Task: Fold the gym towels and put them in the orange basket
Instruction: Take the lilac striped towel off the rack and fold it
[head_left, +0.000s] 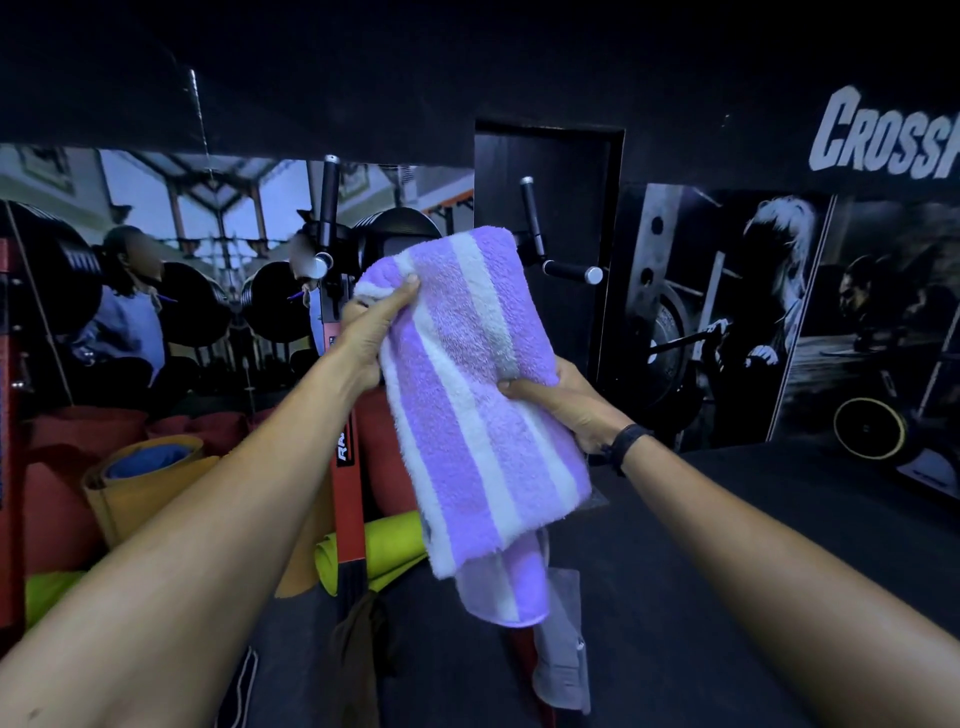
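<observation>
A purple and white striped towel (467, 405) hangs in the air in front of me, doubled over, with a longer layer trailing below its lower edge. My left hand (371, 332) pinches its upper left corner. My right hand (563, 402), with a black band on the wrist, grips the right edge about halfway down. More cloth (563, 654), grey and brownish, lies on the dark surface below the towel. No orange basket shows in this view.
A red upright rack post (348, 467) with black pegs stands right behind the towel. Rolled mats, yellow-green (389, 551), tan (140, 483) and red, are piled at the left. A mirror shows weight plates and people. A dark platform (753, 519) spreads to the right.
</observation>
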